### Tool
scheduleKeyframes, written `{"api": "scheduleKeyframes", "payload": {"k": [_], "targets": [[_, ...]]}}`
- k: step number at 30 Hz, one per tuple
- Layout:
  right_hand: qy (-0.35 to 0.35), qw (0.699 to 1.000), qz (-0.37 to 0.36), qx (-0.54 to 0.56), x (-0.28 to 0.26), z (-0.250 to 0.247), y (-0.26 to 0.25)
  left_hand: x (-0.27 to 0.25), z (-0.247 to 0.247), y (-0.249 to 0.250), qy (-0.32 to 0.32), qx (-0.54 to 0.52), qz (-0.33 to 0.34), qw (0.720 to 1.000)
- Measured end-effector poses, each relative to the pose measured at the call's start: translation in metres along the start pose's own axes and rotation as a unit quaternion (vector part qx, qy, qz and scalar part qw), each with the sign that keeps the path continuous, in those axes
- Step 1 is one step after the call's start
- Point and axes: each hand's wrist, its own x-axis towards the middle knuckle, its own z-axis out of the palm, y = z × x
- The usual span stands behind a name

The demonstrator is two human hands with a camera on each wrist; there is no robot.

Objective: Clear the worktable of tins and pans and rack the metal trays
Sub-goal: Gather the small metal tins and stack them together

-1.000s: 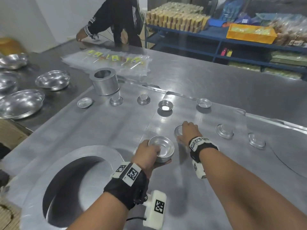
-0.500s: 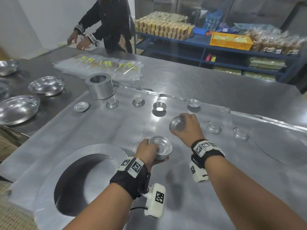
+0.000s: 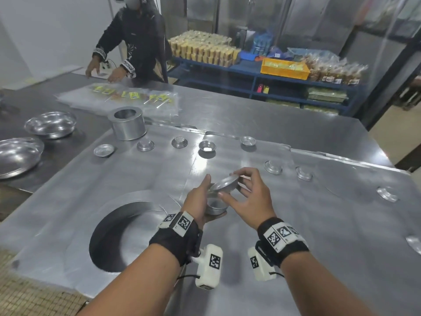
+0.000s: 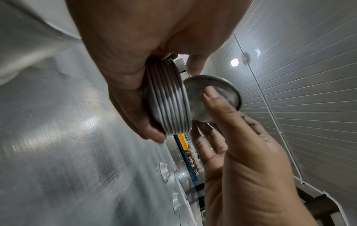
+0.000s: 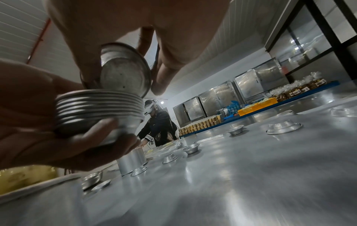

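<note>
My left hand grips a stack of several small round tins just above the metal worktable. My right hand pinches one more small tin by its rim and holds it tilted right over the stack's mouth. In the left wrist view the ribbed stack sits in my curled fingers, with the single tin beside it. The right wrist view shows the single tin touching the top edge of the stack.
Several small tins lie loose on the table, among them ones ahead and to the right. A tall round tin stands back left. Two steel bowls sit left. A large round opening lies near left. A person works opposite.
My right hand lifted the small tin off the table and brought it back over the stack in my left hand. The left hand kept its grip and rose a little.
</note>
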Motion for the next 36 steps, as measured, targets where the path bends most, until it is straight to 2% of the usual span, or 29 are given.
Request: {"api": "scheduleKeyframes", "payload": {"k": [7,11,16,21,27,32,36], "targets": [[0.005,1.000,0.013,0.023,-0.040,0.008,-0.008,-0.029,0.001,-0.002,-0.035,0.028,0.010,0.999],[-0.019,0.999,0.020,0.039,-0.058,0.007,-0.007,-0.036,-0.005,-0.009,-0.023,0.027,0.025,0.999],[-0.032,0.997,0.054,0.044,-0.073,0.001,-0.005,-0.040,-0.008,-0.021,-0.032,0.013,0.009,0.999],[0.006,0.995,0.083,0.050,-0.082,-0.004,-0.001,-0.047,-0.003,-0.034,-0.044,0.021,-0.003,0.999],[0.020,0.984,0.156,0.085,-0.082,-0.019,0.016,-0.050,0.009,-0.046,-0.045,0.053,0.004,0.998],[0.058,0.972,0.222,0.058,-0.077,-0.040,0.025,-0.044,0.029,-0.061,-0.006,0.136,0.002,0.991],[0.015,0.962,0.273,0.018,-0.080,-0.060,0.035,-0.035,0.049,-0.079,0.036,0.196,0.011,0.980]]}}
